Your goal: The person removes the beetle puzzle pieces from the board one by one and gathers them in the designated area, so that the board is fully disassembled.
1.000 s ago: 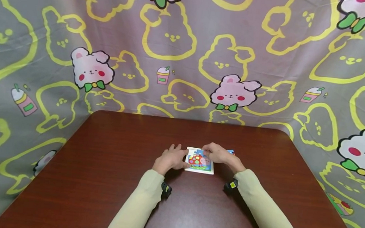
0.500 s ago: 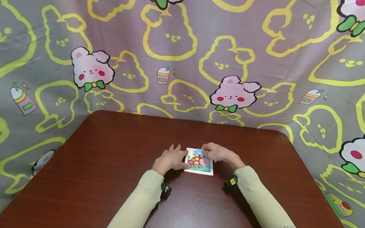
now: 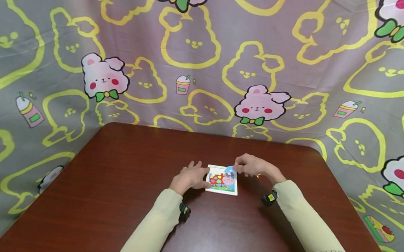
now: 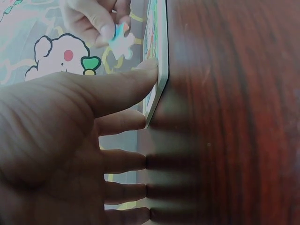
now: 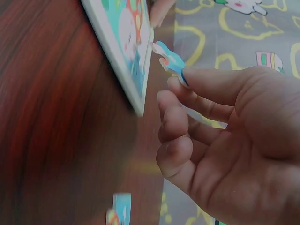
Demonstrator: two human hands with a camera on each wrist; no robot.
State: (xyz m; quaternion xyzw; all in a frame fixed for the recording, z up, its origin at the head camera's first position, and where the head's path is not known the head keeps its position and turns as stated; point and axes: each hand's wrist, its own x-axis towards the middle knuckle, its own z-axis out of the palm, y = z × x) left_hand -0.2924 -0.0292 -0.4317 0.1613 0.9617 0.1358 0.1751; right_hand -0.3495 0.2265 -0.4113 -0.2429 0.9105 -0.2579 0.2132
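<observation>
A square jigsaw puzzle tray (image 3: 218, 191) with a white rim lies on the table, showing a red spotted ladybug with a pink face. My left hand (image 3: 191, 177) rests at its left side, fingers spread; in the left wrist view the thumb (image 4: 136, 77) touches the tray's edge and the other fingertips meet the table. Above the upper right corner, my right hand (image 3: 252, 165) pinches a blue puzzle piece (image 5: 171, 60) between thumb and forefinger. The piece is tilted and looks lifted off the tray in the right wrist view. White backing shows along the tray's top.
Another loose puzzle piece (image 5: 123, 207), blue with orange, lies on the table to the right of the tray, mostly hidden by the right hand in the head view. The brown table (image 3: 132, 168) backs onto a cartoon-patterned curtain (image 3: 205, 75).
My right hand has drawn the blue piece from the tray's top part up and to the right. Around the tray's left edge, my left hand stays in place.
</observation>
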